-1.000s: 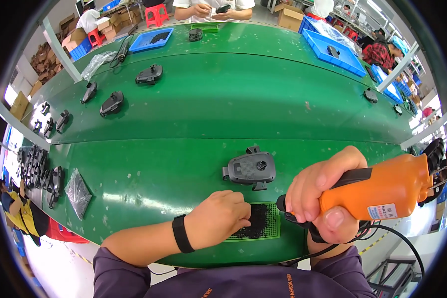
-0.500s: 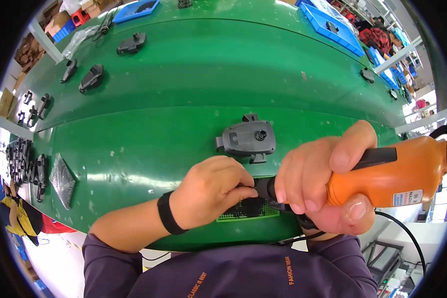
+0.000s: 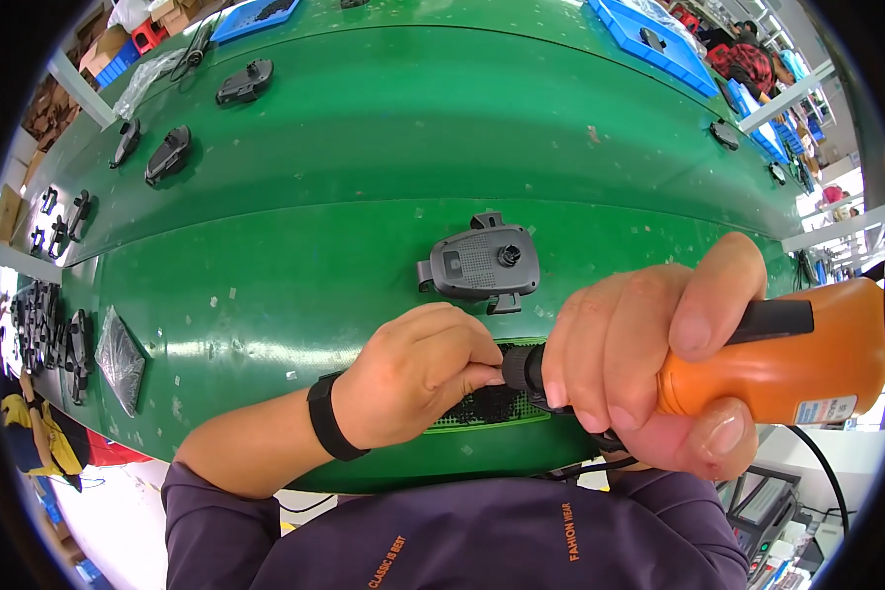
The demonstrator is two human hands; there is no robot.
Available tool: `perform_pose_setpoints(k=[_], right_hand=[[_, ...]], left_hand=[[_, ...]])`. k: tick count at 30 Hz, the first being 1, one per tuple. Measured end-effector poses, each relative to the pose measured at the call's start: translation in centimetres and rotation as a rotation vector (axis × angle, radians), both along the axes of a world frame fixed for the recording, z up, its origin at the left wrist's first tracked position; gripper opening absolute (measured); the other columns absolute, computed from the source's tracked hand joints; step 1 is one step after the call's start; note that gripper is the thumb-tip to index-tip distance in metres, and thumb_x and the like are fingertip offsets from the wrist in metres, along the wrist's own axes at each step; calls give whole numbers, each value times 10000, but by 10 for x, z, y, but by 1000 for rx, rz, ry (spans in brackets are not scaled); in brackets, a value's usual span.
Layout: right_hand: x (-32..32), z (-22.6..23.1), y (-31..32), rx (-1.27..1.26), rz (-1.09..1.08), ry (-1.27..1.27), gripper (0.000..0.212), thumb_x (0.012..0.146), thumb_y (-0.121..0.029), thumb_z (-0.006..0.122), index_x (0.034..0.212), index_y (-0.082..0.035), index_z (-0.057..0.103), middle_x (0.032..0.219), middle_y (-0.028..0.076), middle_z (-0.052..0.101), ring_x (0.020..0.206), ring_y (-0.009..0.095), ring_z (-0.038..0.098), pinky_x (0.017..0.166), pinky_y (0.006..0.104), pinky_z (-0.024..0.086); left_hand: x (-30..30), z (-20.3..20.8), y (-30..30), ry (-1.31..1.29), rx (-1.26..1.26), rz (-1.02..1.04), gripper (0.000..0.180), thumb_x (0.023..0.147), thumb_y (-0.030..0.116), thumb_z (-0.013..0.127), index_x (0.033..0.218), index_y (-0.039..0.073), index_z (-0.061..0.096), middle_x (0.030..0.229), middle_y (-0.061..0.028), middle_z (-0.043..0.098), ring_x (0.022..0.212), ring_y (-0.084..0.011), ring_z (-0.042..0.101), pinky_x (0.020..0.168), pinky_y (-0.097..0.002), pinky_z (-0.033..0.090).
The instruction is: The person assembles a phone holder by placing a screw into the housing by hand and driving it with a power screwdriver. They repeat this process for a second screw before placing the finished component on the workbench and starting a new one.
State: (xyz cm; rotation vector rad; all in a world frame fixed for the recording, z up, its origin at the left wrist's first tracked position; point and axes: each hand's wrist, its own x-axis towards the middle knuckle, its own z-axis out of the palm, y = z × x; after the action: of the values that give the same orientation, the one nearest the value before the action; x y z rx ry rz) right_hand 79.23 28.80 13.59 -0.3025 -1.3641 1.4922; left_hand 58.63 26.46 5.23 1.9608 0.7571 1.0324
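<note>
An orange power screwdriver (image 3: 841,339) with a black nose lies sideways in my right hand (image 3: 649,354), whose fingers wrap round its body. Its nose points left and meets the fingertips of my left hand (image 3: 408,379). There my left thumb and forefinger are pinched together; whatever is between them is too small or hidden to make out. Beneath both hands is a shallow green mesh tray (image 3: 492,427) with a pile of small black pieces (image 3: 492,405). Just beyond my hands a dark grey phone holder (image 3: 482,264) lies with its round stud facing up, touched by neither hand.
More grey holders (image 3: 169,154) are spread over the green table (image 3: 364,128), with several heaped at the left edge (image 3: 39,329). A clear plastic bag (image 3: 121,361) is at the left. Blue trays (image 3: 659,44) stand at the back. A black cable (image 3: 821,462) hangs at the right. A co-worker (image 3: 747,64) sits far right.
The whole view has shifted a little, moving the holders slightly up and left. My right hand and the screwdriver sit slightly further right; my left hand keeps its pinch at the nose.
</note>
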Motion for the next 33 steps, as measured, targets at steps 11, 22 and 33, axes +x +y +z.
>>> perform_pose_setpoints(k=[11,22,33], right_hand=[[17,2,-1,2,-68,-78,408,925,-310,719,1119,-106,423,713,33,590,559,171,575,596,355,541],[27,-22,31,31,-390,-140,387,945,-348,670,1127,-64,479,679,44,566,537,168,546,544,337,502],[19,-44,43,-78,-410,49,300,886,-100,636,1099,55,494,633,61,536,503,142,532,526,293,494]], left_hand=[[9,23,5,237,326,151,235,681,85,832,851,74,670,840,-49,628,778,-263,625,699,-372,487],[10,12,33,364,234,69,189,795,80,778,923,46,644,1078,-99,699,1117,-290,657,980,-418,511],[14,-1,33,466,227,109,152,854,68,724,960,23,624,1145,-113,695,1199,-300,638,1074,-462,485]])
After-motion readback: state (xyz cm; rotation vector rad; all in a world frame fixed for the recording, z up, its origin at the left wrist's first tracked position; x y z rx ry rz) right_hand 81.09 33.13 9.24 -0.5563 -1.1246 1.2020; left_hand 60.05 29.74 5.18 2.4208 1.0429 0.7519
